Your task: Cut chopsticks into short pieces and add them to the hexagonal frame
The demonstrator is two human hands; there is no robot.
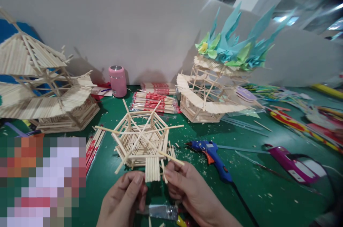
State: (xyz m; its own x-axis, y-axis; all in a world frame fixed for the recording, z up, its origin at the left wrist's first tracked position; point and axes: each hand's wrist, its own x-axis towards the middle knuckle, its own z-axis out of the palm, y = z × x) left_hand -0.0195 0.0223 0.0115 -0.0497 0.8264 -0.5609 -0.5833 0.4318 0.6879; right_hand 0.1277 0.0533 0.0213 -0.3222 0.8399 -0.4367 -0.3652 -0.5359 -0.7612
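And the bare left grip (123, 193), a human hand, is showing a rounded thumb (132, 188) and its nail (138, 178); the right grip (182, 180) is going bare too, its forearm (214, 209) widening smoothly toward the elbow!

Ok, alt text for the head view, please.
The right hand pinches a short stick beside a slatted panel on a wooden-stick frame, the left hand at the panel's other side. A blue glue gun lies right of the frame on the green table.

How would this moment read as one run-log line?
left hand: beside stick panel, contact unclear | right hand: pinching short stick | stick frame: on green table, panel at its near side | glue gun: right of frame
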